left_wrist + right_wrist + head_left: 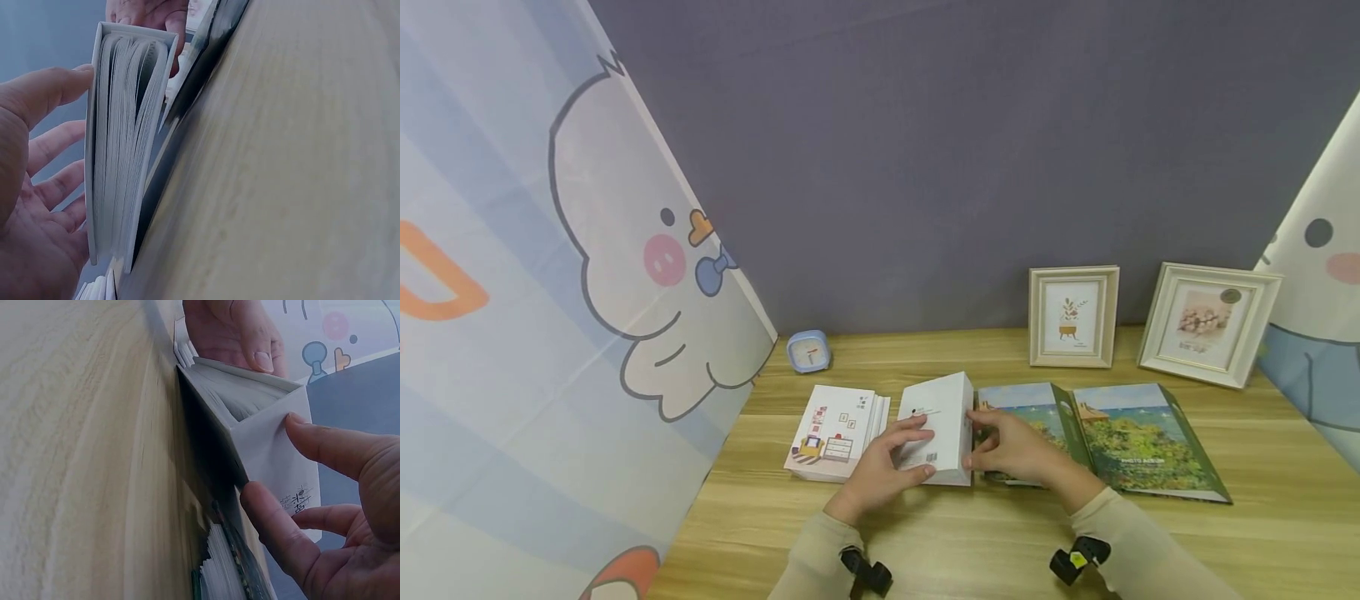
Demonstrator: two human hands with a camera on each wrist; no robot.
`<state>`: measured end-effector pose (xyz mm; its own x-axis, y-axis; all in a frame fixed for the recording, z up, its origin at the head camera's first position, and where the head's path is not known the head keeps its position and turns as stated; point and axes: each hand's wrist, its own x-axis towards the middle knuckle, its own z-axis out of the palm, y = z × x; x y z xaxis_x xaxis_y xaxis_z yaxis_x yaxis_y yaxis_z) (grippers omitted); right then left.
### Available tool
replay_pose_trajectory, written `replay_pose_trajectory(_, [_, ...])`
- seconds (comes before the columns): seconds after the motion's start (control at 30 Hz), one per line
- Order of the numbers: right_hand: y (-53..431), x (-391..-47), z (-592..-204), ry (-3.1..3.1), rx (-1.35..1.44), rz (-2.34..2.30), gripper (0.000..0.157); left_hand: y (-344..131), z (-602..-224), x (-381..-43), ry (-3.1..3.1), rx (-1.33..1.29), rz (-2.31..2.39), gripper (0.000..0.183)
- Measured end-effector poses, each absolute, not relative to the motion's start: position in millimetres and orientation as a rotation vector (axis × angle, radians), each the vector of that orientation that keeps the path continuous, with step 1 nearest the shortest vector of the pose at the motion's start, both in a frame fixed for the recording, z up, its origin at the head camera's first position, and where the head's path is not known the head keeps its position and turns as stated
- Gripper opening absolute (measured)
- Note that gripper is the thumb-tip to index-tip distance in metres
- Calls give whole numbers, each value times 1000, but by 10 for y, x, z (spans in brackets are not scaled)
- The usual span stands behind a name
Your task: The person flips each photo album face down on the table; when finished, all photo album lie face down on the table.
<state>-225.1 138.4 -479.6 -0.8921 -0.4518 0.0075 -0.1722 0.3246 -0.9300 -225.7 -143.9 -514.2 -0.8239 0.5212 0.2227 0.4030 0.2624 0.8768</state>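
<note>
A thick white photo album (934, 425) lies back cover up, its spine toward the right and raised off the table. My left hand (880, 471) rests spread fingers and thumb on its top cover; in the left wrist view, the album's page edges (128, 144) face the camera. At the spine (275, 434), my right hand (1011, 446) holds on, thumb at the upper edge and a finger at the lower edge. Left of it lies a white album stack (835, 433) with a furniture drawing on the cover. Two landscape-cover photo albums (1150, 442) lie to the right, one partly behind my right hand.
A blue clock (809, 352) stands at the back left of the wooden table (985, 550). Two picture frames, a smaller one (1072, 317) and a larger one (1210, 325), stand at the back right. Behind them hangs a grey curtain (925, 167).
</note>
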Motion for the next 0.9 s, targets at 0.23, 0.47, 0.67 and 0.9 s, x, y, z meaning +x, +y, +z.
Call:
replay_pose_trajectory(0.23, [1375,-2246,-4814,2327,-550,-1587,91,-1426,-5156,-2269,2419,876,1597,49])
replay_pose_trajectory(0.47, [1334,-2257,-4878,2301,-574,-1577,93,-1387,-5177,-2262,2526,867,1473,49])
replay_pose_trajectory(0.67, [1313,-2253,-4882,2307,-557,-1558,93,-1369,-5168,-2249,2559,868,1439,50])
replay_pose_trajectory(0.9, [1306,-2244,-4872,2306,-569,-1548,93,-1379,-5149,-2232,2578,866,1401,49])
